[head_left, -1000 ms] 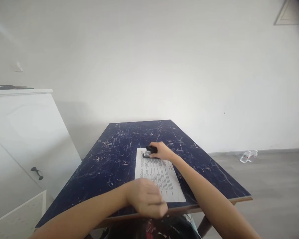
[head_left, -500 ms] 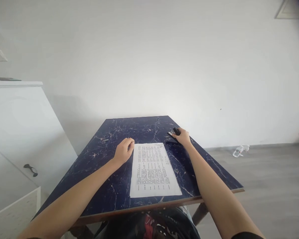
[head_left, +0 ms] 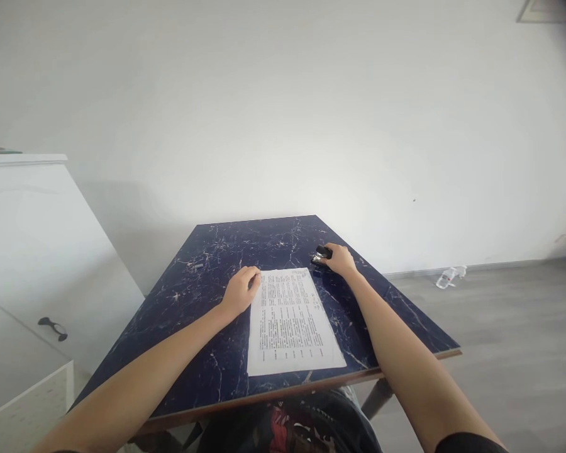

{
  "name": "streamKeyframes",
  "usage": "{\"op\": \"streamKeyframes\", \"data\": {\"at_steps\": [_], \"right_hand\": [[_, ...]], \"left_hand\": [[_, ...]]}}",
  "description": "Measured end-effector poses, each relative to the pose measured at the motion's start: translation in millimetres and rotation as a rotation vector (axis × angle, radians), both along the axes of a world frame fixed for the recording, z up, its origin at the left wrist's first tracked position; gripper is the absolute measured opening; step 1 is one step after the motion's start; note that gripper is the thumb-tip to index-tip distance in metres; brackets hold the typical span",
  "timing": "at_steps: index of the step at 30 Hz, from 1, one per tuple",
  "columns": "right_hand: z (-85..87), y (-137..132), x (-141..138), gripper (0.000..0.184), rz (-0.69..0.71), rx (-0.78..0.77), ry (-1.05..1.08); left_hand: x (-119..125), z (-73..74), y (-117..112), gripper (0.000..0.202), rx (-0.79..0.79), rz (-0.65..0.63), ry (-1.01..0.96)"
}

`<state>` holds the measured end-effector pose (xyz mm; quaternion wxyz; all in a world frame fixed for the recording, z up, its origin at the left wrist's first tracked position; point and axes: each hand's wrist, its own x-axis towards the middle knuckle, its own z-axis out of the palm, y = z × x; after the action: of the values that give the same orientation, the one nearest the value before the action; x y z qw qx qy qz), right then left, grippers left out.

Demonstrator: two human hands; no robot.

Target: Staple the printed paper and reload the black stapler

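Observation:
A printed sheet of paper (head_left: 292,321) lies flat near the front of the table, tilted slightly. My left hand (head_left: 241,291) is at its upper left corner, fingers curled and pressed together on the paper's edge; the fingertips cover that corner. Beyond the upper right corner, my right hand (head_left: 339,259) grips a black and silver stapler (head_left: 321,255). The stapler's front points left, and its rear is hidden in my palm. Whether more sheets lie under the top page, I cannot tell.
The table (head_left: 245,242) has a dark blue marbled top and meets the pale wall at its far end. A small grey piece (head_left: 199,265) lies left of my left hand. At left stands a white cabinet (head_left: 23,233); a clear plastic bottle (head_left: 448,277) lies on the floor.
My right hand has turned and shifted left with the stapler, closer to the paper's upper right corner. The fingers of my left hand have moved right, onto the paper's upper left corner.

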<state>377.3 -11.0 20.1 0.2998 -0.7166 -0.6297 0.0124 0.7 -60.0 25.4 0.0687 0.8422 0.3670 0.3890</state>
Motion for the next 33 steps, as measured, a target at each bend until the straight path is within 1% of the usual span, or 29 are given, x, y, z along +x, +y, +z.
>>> {"op": "streamKeyframes", "data": {"at_steps": [5, 14, 18, 20, 22, 24, 26, 29, 31, 33], "right_hand": [[0.1, -0.3, -0.3, 0.037, -0.006, 0.003, -0.004], [-0.3, -0.1, 0.0, 0.038, 0.018, -0.005, 0.003], [1.9, -2.6, -1.6, 0.036, 0.022, -0.004, 0.003], [3.6, -3.3, -2.0, 0.035, 0.030, 0.000, -0.003], [5.5, -3.4, -1.9, 0.034, 0.057, 0.005, -0.009], [7.5, -3.2, -1.7, 0.034, 0.120, 0.000, -0.026], [9.4, -3.3, -1.7, 0.034, 0.194, -0.013, -0.059], [12.0, -4.8, -2.1, 0.034, 0.252, -0.034, -0.109], [13.6, -6.3, -2.4, 0.035, 0.262, -0.043, -0.121], [14.8, -7.6, -2.4, 0.036, 0.261, -0.044, -0.121]], "left_hand": [[0.5, -2.7, 2.1, 0.025, -0.005, -0.013, 0.000], [3.6, -0.9, -1.6, 0.024, -0.020, -0.011, -0.001], [3.9, -0.8, 1.7, 0.025, -0.019, 0.010, 0.011], [3.4, -1.0, 5.0, 0.025, 0.007, 0.006, 0.042], [2.8, -2.2, 8.5, 0.024, 0.043, -0.023, 0.098], [1.9, -5.0, 12.1, 0.023, 0.062, -0.057, 0.165], [0.8, -9.6, 15.9, 0.025, 0.050, -0.063, 0.217], [-1.4, -17.6, 22.3, 0.037, -0.004, -0.017, 0.294], [-3.0, -21.9, 26.3, 0.047, -0.079, 0.054, 0.369], [-4.4, -24.8, 29.3, 0.053, -0.171, 0.137, 0.436]]}}
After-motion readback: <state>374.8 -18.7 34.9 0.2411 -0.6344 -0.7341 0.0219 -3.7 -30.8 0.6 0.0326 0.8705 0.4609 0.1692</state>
